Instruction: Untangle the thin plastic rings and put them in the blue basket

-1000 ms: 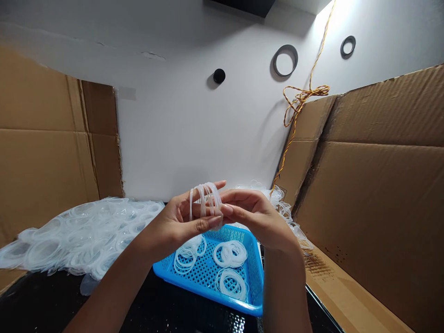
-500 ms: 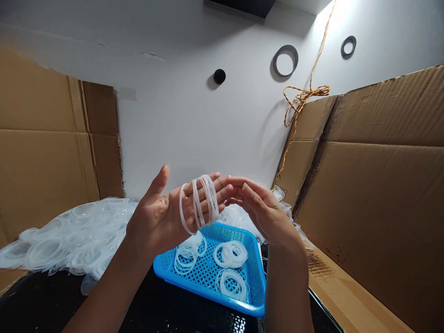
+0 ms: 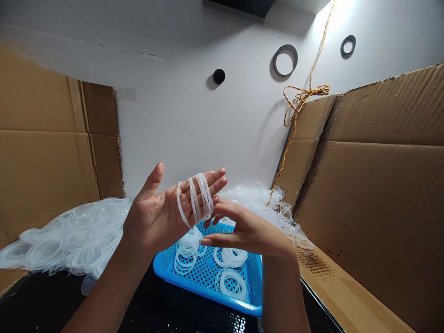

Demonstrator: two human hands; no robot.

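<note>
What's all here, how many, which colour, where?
perforated plastic basket: one, blue, lower centre
thin plastic rings: several, translucent white, around left fingers
plastic ring clusters: about three, white, in basket
loose plastic ring heap: one, white, behind basket
flattened plastic heap: one, whitish, left
corrugated cardboard walls: two, brown, both sides
twisted cord: one, orange, right
round rings: two, dark grey, upper right
round knob: one, black, upper centre
angular block: one, black, top
flat panel: one, white, background
glossy surface: one, black, bottom
left hand: one, bare, centre
right hand: one, bare, beside it
</note>
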